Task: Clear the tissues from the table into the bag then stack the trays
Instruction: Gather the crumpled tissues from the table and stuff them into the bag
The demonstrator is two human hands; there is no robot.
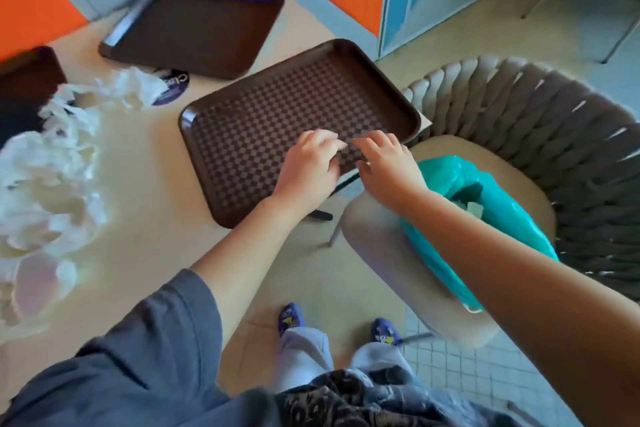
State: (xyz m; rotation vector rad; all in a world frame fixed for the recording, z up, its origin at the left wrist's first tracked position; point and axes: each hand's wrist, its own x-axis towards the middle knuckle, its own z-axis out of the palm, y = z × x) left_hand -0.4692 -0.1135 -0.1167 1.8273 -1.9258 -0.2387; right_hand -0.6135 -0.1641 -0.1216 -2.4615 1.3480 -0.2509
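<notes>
Resting both hands (308, 163) (388, 163) flat-ish on the tray (263, 121), gripping nothing. Tissues (52, 163) are still sitting on the worktop (145, 191), trays unstacked.

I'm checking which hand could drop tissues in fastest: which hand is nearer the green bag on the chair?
Right. The right hand is over the checkered tray's near edge, just beside the green bag; the left hand lies farther left over the tray.

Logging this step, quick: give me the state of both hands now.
Left hand: open, fingers resting on the checkered tray, holding nothing.
Right hand: open, fingers on the same tray, holding nothing.
</notes>
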